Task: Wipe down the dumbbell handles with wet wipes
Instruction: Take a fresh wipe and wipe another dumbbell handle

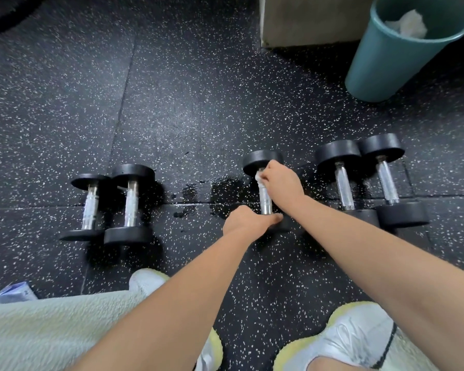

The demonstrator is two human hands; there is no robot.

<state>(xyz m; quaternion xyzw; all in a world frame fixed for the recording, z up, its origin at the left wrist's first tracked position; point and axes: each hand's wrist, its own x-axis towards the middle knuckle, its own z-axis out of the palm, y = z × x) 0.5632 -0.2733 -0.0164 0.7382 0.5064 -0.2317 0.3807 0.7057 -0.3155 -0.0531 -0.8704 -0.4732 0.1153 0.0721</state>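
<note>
A black dumbbell with a chrome handle [265, 197] lies on the speckled rubber floor in front of me. My right hand [280, 180] pinches a white wet wipe [258, 177] against the far end of that handle, just below the far weight head. My left hand [248, 220] grips the near weight head and hides most of it. Two dumbbells [110, 203] lie side by side to the left, and two more [364, 180] to the right, all with chrome handles.
A teal bin [391, 57] with crumpled white wipes inside stands at the back right, beside a pale block [306, 20]. Wet patches [220, 188] darken the floor near the middle dumbbell. A wipes packet [14, 291] lies at the left. My white shoes [351, 336] are at the bottom.
</note>
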